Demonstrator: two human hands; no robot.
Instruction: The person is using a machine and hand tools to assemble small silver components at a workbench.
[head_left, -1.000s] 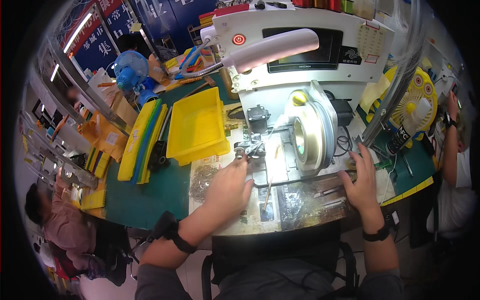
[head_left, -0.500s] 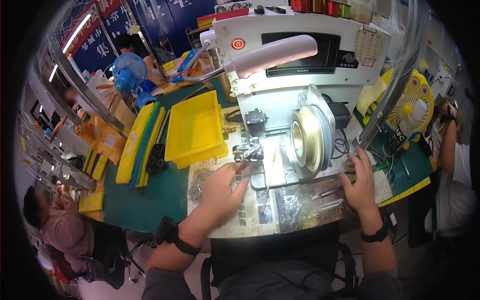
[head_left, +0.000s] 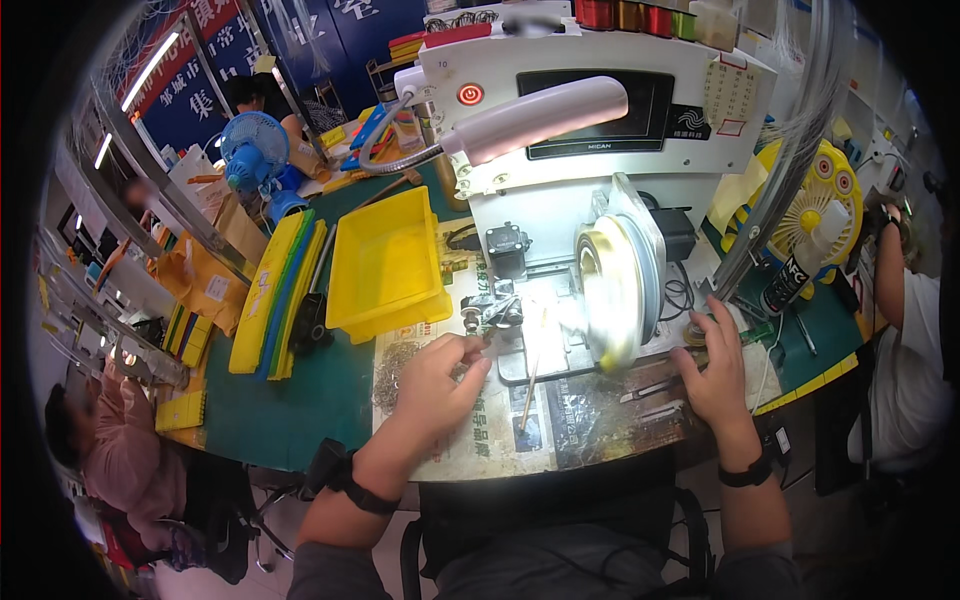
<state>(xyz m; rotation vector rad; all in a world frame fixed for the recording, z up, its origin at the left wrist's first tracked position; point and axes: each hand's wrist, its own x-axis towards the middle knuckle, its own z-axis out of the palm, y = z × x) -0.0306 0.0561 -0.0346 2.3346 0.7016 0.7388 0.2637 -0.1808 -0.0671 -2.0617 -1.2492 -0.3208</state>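
Observation:
In front of me stands a white machine (head_left: 560,215) with a small metal fixture (head_left: 495,308) at its left and a gold-rimmed wheel (head_left: 612,290) at its right, the wheel's rim smeared by motion. My left hand (head_left: 435,385) is just below the fixture, thumb and forefinger drawn together; anything pinched there is too small to make out. To the right of the wheel, my right hand (head_left: 715,370) hovers by the machine's base with fingers spread and holds nothing. A thin wooden stick (head_left: 529,395) leans at the base's front edge.
A yellow bin (head_left: 385,265) and stacked coloured strips (head_left: 275,295) are at the left. Over the machine bends a pink lamp (head_left: 545,120). Metal tools (head_left: 655,390) lie before my right hand, a black can (head_left: 785,288) beyond it. Other people sit on both sides.
My left hand has drawn back slightly from the fixture, its fingers curling inward. The wheel, sharp before, is now blurred as if turning. My right hand has barely moved.

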